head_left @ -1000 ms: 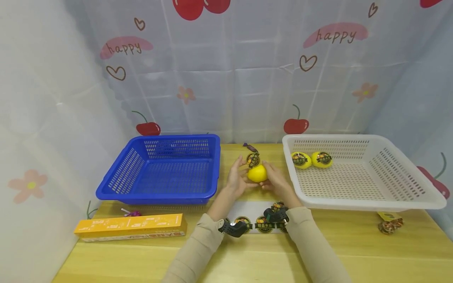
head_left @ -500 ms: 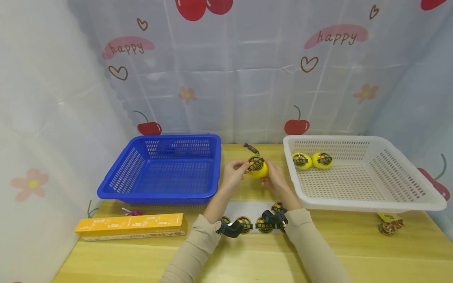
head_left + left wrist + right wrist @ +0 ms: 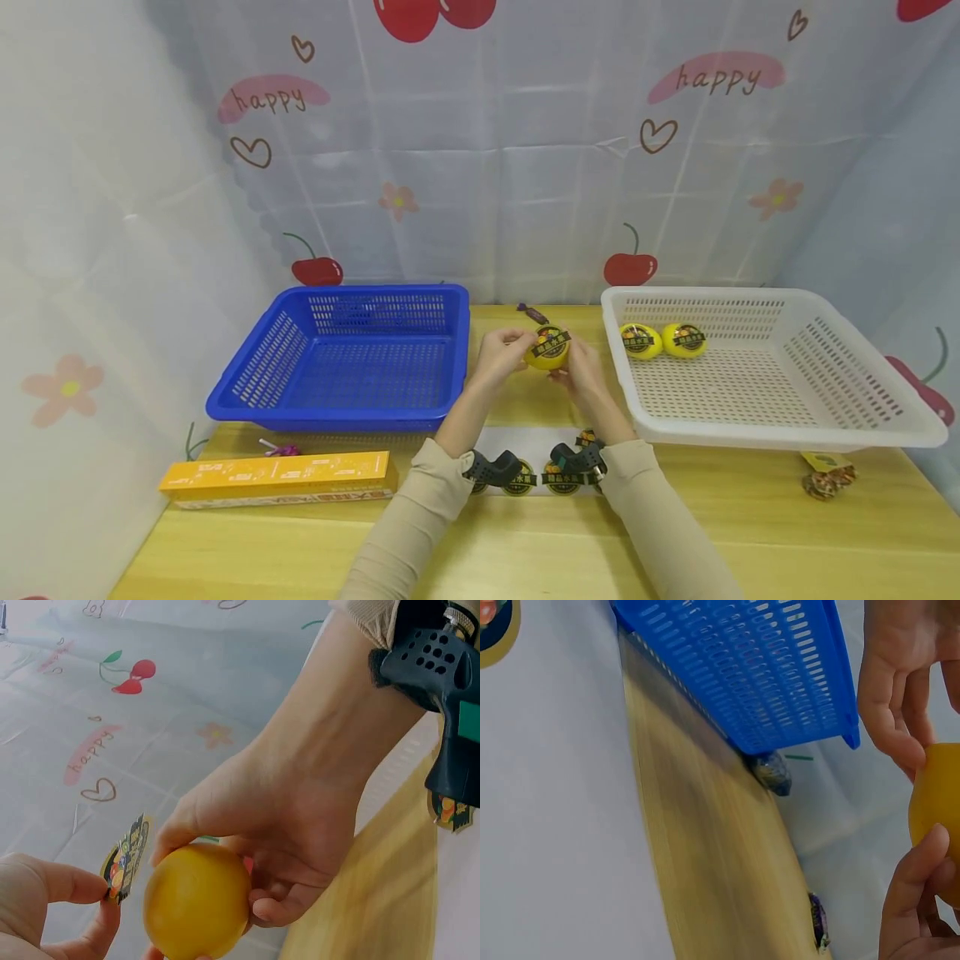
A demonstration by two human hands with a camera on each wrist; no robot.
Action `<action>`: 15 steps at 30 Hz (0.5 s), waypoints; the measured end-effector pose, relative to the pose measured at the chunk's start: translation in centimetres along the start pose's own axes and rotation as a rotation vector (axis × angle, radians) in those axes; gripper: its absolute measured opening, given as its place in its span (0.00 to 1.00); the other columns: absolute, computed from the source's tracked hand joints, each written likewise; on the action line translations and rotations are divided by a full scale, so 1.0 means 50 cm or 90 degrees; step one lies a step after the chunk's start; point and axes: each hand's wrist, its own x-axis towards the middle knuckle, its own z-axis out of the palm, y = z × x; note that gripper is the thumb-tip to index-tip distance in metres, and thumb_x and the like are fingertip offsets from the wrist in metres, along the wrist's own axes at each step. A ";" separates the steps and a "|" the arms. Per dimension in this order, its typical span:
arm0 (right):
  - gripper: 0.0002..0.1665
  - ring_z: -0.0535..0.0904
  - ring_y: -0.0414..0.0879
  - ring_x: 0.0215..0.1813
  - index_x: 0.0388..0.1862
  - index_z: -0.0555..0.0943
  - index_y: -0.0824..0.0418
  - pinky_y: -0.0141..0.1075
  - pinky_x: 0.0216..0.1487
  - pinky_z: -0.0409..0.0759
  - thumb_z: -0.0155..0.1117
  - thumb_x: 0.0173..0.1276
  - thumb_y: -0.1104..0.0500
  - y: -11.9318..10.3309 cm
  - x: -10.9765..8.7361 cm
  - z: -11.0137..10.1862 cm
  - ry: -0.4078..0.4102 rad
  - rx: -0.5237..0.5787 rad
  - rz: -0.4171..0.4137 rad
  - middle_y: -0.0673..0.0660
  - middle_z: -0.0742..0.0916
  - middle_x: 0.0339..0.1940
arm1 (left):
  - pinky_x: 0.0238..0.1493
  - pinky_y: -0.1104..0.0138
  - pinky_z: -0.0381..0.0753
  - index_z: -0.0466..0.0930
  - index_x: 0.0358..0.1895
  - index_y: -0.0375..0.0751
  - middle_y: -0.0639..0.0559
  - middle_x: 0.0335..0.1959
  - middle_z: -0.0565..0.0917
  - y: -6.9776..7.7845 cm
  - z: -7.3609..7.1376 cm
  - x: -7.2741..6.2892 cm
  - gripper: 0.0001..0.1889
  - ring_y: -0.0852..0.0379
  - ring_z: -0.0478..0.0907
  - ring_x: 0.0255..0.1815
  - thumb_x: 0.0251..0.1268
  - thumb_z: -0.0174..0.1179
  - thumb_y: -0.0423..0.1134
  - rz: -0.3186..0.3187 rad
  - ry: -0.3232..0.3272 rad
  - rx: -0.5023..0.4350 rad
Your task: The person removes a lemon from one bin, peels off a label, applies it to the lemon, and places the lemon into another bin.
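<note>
My right hand [image 3: 585, 367] holds a yellow lemon [image 3: 196, 904] with its fingers curled round the side of it. Between thumb and forefinger, my left hand [image 3: 498, 358] pinches a round black-and-gold fruit sticker [image 3: 124, 862] by its edge. In the left wrist view the sticker stands upright beside the lemon, a small gap apart. From the head view it overlaps the lemon's upper face. The right wrist view shows only part of the lemon [image 3: 939, 802] at its right edge. Below my forearms lies a white backing sheet [image 3: 525, 437] with several more stickers.
A blue basket [image 3: 337, 417] stands left; a white basket [image 3: 772, 433] at right holds two stickered lemons [image 3: 662, 341]. An orange box [image 3: 277, 479] and a lollipop [image 3: 281, 451] lie front left. Wrapped candies lie at the back [image 3: 532, 313] and right [image 3: 828, 479].
My left hand has brought the sticker up to the lemon, turning from spread fingers to a pinch in the head view. The lemon has risen slightly in my right hand.
</note>
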 end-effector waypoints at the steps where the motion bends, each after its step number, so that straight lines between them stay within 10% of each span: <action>1: 0.29 0.72 0.38 0.19 0.55 0.70 0.66 0.27 0.22 0.76 0.46 0.73 0.42 0.000 -0.001 0.001 -0.003 -0.001 -0.001 0.51 0.78 0.26 | 0.47 0.56 0.81 0.81 0.46 0.29 0.39 0.50 0.78 0.001 0.000 0.000 0.15 0.44 0.77 0.51 0.62 0.58 0.37 -0.004 -0.001 -0.004; 15: 0.34 0.70 0.39 0.21 0.52 0.68 0.61 0.29 0.20 0.75 0.27 0.74 0.36 -0.001 -0.004 0.005 -0.071 -0.044 -0.039 0.49 0.79 0.26 | 0.44 0.50 0.81 0.81 0.40 0.31 0.40 0.46 0.79 -0.005 -0.003 0.003 0.10 0.51 0.78 0.41 0.61 0.61 0.36 0.032 0.004 0.040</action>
